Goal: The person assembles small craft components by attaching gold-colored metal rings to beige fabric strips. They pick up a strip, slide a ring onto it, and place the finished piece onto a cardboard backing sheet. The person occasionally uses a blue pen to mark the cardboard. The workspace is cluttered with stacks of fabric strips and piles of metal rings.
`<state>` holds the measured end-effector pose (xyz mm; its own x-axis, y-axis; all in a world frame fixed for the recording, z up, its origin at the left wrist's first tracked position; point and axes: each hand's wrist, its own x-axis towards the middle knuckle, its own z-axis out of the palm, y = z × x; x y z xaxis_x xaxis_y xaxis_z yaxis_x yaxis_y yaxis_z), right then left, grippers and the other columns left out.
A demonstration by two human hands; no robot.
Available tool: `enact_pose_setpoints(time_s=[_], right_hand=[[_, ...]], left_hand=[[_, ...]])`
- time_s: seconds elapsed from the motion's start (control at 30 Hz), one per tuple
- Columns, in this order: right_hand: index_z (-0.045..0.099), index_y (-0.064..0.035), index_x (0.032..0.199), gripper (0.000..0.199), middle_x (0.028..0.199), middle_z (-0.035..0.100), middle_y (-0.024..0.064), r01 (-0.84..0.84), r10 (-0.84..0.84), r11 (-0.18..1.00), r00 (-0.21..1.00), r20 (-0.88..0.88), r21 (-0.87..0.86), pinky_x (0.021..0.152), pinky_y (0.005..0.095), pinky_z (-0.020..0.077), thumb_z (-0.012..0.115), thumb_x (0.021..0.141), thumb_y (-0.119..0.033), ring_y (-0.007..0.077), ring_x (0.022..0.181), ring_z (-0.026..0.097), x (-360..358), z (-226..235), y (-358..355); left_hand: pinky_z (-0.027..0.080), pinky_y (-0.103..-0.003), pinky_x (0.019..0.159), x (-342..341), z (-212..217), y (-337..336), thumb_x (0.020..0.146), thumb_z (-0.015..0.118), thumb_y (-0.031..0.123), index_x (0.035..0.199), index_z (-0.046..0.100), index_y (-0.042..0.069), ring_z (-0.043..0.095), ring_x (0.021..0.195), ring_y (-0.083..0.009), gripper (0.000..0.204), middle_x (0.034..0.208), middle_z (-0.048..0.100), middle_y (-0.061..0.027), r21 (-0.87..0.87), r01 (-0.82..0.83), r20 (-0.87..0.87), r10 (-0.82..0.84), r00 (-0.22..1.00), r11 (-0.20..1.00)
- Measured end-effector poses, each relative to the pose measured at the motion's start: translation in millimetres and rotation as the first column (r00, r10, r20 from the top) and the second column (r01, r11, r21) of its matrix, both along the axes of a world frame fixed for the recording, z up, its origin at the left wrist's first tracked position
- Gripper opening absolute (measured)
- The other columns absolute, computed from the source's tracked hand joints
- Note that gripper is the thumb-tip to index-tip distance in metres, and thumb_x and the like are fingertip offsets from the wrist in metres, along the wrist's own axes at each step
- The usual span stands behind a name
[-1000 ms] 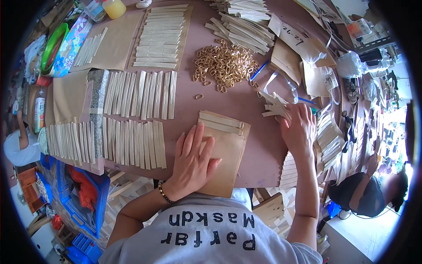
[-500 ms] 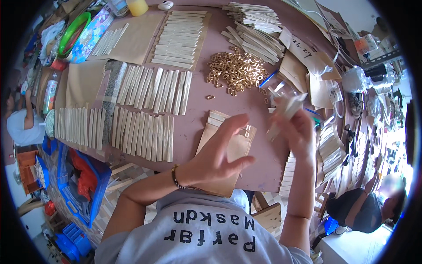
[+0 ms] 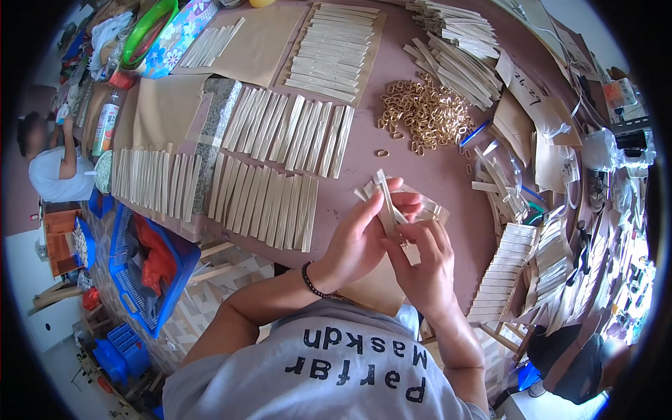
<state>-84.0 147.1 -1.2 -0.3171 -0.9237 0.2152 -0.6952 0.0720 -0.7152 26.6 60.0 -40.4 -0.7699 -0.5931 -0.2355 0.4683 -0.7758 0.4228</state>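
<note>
Near the table's front edge my two hands meet over a brown cardboard piece [image 3: 378,285], which they partly cover. My left hand [image 3: 353,241] is closed on a few pale flat strips [image 3: 386,203] that stick up past the fingers. My right hand [image 3: 425,269] pinches the lower end of one strip, its thumb and fingers pressed together. Something small and gold-coloured shows at the right fingertips, too small to make out for sure. Beyond the hands one gold oval ring [image 3: 381,152] lies apart from a heap of such rings [image 3: 425,112].
Rows of pale strips [image 3: 262,203] lie to the left, with more on a cardboard sheet [image 3: 374,52] at the back. A strip-lined board [image 3: 505,269] and loose strips [image 3: 500,185] are on the right. A blue crate [image 3: 150,273] stands below the table's left edge. Two other people sit nearby.
My right hand has come in from the right with strips and now meets my left hand. The left hand, spread before, has closed on the strips. The whole view has shifted.
</note>
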Motion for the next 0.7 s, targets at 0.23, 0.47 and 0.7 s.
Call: enact_pose_setpoints(time_s=[0.23, 0.47, 0.7], right_hand=[[0.063, -0.0041, 0.092, 0.020, 0.086, 0.061, 0.0091, 0.014, -0.032, 0.996, 0.977, 0.209, 0.090, 0.072, 0.0386, 0.0493, 0.077, 0.077, -0.007, 0.0289, 0.082, 0.060, 12.3, -9.0, -6.3], [0.063, -0.0033, 0.096, 0.013, 0.094, 0.063, 0.0063, -0.198, -0.018, 0.942, 0.777, 0.630, 0.271, 0.080, 0.0328, 0.0499, 0.071, 0.086, -0.003, 0.0180, 0.092, 0.063, 6.8, -2.2, 3.9], [0.058, -0.0023, 0.098, 0.011, 0.105, 0.066, 0.0074, -0.339, 0.006, 0.914, 0.557, 0.830, 0.221, 0.087, 0.0310, 0.0486, 0.067, 0.092, -0.005, 0.0148, 0.100, 0.062, -2.7, -6.5, 17.2]], left_hand=[[0.033, -0.043, 0.110, 15.8, 6.5, 11.8, 0.099, 0.050, 0.021, 0.151, 0.027, 0.006, 0.045, 0.129, -0.0267, 0.059, 0.139, 0.044, -0.0210, -0.329, -0.121, 0.064, 0.150, 0.987, 0.936], [0.037, -0.042, 0.106, 41.4, 0.9, 21.4, 0.088, 0.061, -0.004, 0.152, 0.015, 0.009, 0.047, 0.122, -0.0221, 0.079, 0.129, 0.045, -0.0151, -0.580, -0.017, 0.113, 0.101, 0.988, 0.814], [0.048, -0.028, 0.087, 61.7, 10.1, 5.8, 0.085, 0.071, -0.005, 0.133, 0.043, 0.004, 0.059, 0.098, -0.0131, 0.057, 0.107, 0.058, -0.0067, -0.676, 0.187, 0.319, 0.054, 0.946, 0.713]])
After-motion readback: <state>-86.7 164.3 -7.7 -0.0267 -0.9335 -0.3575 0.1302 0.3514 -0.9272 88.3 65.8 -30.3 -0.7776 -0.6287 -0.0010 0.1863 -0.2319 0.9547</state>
